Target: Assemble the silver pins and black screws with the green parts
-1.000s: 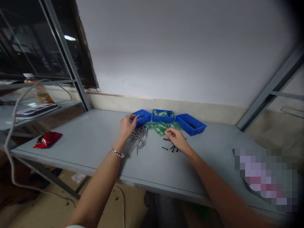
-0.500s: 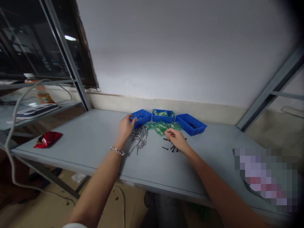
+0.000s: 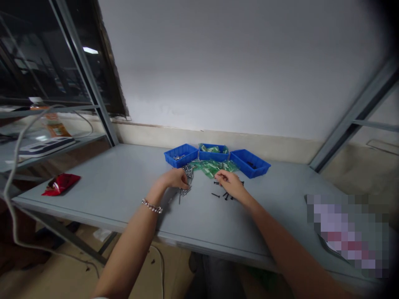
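Far left of both hands: red packet (image 3: pixel 61 183) on table (image 3: pixel 124 182). Left hand (image 3: pixel 174 179) curled down over silver screw pile (image 3: pixel 186 182), fingers narrow; actual hold cannot be told. Right hand (image 3: pixel 230 184) pinched above black screws (image 3: pixel 222 194); contents unclear. Beyond the knuckles: three blue bins (image 3: pixel 181 154). Advisable: pinch few, keep colours separate.

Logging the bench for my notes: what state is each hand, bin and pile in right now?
left hand: resting on the silver screws
right hand: over the black screws
left bin: few silver screws inside
middle bin: holds green packets
right bin: few dark parts
red packet: lying flat
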A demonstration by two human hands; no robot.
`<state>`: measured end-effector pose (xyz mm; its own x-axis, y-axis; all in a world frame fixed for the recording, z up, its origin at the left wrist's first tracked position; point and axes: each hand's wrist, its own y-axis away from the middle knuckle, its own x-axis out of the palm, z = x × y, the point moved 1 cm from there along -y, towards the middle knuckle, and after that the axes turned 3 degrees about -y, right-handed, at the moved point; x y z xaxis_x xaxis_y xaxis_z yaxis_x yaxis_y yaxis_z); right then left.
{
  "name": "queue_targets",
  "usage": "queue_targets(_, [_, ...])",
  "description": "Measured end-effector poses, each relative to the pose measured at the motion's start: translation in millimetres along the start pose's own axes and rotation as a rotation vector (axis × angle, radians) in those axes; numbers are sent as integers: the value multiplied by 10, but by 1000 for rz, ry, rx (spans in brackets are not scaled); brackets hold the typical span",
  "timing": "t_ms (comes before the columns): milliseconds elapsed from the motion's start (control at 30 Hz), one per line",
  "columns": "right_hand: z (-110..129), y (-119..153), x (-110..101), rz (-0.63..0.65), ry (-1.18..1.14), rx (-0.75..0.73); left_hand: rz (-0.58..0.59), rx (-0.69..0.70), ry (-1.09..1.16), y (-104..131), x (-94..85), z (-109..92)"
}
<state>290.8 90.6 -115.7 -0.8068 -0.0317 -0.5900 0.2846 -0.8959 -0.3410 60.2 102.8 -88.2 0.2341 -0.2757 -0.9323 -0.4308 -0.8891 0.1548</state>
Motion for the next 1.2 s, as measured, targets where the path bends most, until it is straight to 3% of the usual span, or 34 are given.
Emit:
queue_targets(400, [-20,-7,4,-4,58,-28,-93,-36,-55,-44,99,-58])
queue_targets(500, [-5,0,0,-10,63,-26,-119,44,9,-55,92,-77])
queue_targets(633, [25,10,-4,-6,57,-17,-251,171,133,-84,72,-138])
queue_targets(833, [56,26,7,29,22,-32,-340,305,318,-107,122,-336])
queue_targets(1000, [34,21,28,59,-60,-44,-318,331,454,-122,183,-445])
queue_targets(1200, [29,-3,38,78,-178,-39,-292,352,585,-157,223,-443])
